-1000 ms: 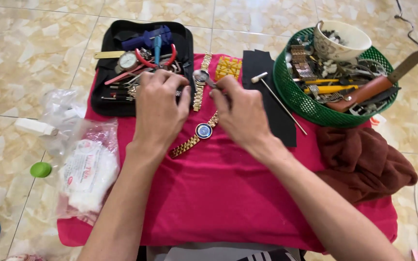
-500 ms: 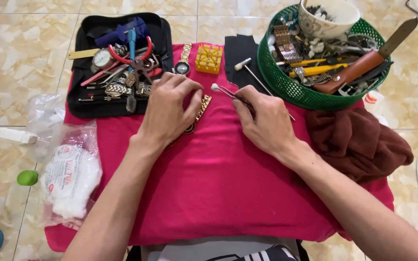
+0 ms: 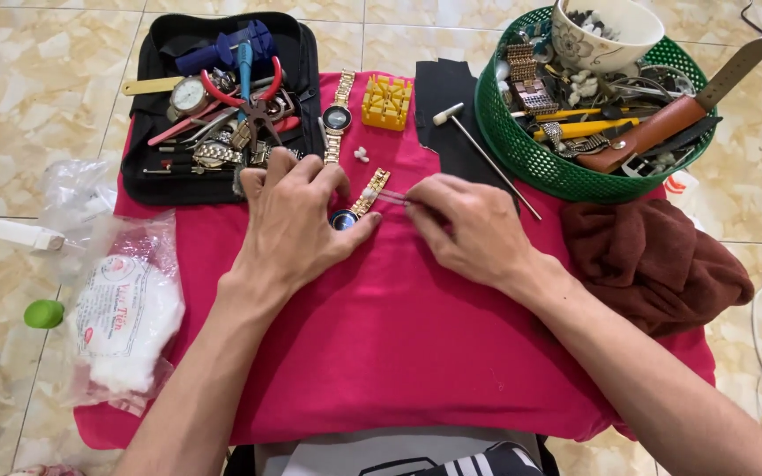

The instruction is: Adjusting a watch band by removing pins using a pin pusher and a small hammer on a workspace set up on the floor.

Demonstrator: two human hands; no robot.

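Gold-band watch (image 3: 356,208) at frame centre on pink cloth (image 3: 399,335). Left hand (image 3: 293,225) fingers press flat on it; right hand (image 3: 469,229) fingers pinch thin tool (image 3: 392,197) at band. Band work looks mid-way, watch not finished.

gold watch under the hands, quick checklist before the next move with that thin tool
1. Gold watch lies flat on the red cloth: ok.
2. Left hand presses on the watch to steady it: ok.
3. Right hand grips the thin tool, tip at the band: ok.
4. Tip seated in a band pin: cannot tell, too small.
5. Small hammer within reach on the black pad: ok.
6. Yellow band holder in use under the band: not ok, it stands apart.
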